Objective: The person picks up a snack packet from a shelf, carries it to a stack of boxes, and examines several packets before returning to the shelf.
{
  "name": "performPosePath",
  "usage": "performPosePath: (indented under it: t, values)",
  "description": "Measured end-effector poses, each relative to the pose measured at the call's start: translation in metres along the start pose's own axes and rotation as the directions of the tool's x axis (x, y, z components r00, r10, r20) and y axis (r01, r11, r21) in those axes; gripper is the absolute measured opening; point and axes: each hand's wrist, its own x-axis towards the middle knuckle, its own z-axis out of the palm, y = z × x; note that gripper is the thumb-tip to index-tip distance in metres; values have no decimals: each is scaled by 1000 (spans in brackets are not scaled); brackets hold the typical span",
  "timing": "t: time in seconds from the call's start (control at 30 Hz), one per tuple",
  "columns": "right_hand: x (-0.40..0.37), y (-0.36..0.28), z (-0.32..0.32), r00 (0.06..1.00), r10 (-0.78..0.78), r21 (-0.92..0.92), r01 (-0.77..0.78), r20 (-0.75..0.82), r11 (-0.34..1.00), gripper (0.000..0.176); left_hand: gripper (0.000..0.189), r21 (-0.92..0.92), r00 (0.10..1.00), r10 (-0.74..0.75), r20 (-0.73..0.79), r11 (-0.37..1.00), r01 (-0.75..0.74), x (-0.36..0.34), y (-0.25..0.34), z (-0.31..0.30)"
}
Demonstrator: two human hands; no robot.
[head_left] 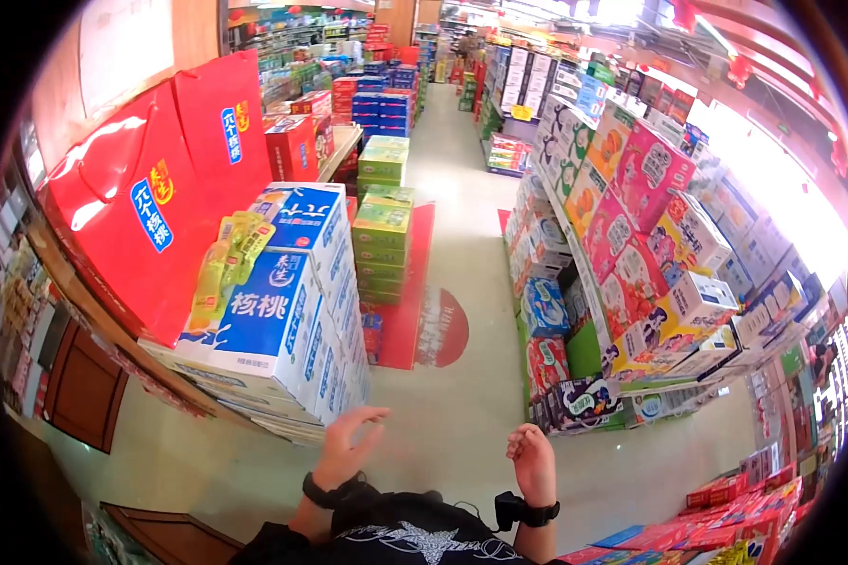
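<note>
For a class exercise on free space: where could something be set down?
Bare floor runs between the blue-and-white cartons and the boxes on the right. Crowded: the cartons' top, with yellow pouches beside red bags, and the packed right-hand boxes.

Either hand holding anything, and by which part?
Nothing visibly held: the bare left hand is open, fingers apart; the bare right hand has loosely curled fingers with no item showing.

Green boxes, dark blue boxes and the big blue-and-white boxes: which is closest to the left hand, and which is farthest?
From the left hand:
1. Blue-and-white boxes, just ahead, on the left.
2. Green boxes, behind those, slightly right.
3. Dark blue boxes, farther back, past the green ones.
</note>
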Motion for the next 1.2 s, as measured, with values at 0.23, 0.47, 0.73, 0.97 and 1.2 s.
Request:
performPosePath:
  t: [0.23,0.47,0.73,0.97,1.2]
  values:
    - [27,20,63,994,-7,-76,15,108,997,16,25,34,974,133,-181,991,-129,5,17,-55]
    - [43,48,162,899,102,-237,2,426,972,24,23,166,874,308,-376,950,-264,-1,19,-124]
    - [45,63,293,551,-129,-265,577,825,773,53,31,648,779,477,-408,752,-121,13,13,-196]
    - [38,98,363,324,-178,-311,945,929,100,59,42,847,833,428,-351,524,88,28,-11,-211]
    - [40,102,357,306,-161,-326,939,938,-113,57,37,849,897,342,-280,524,65,32,-18,-210]
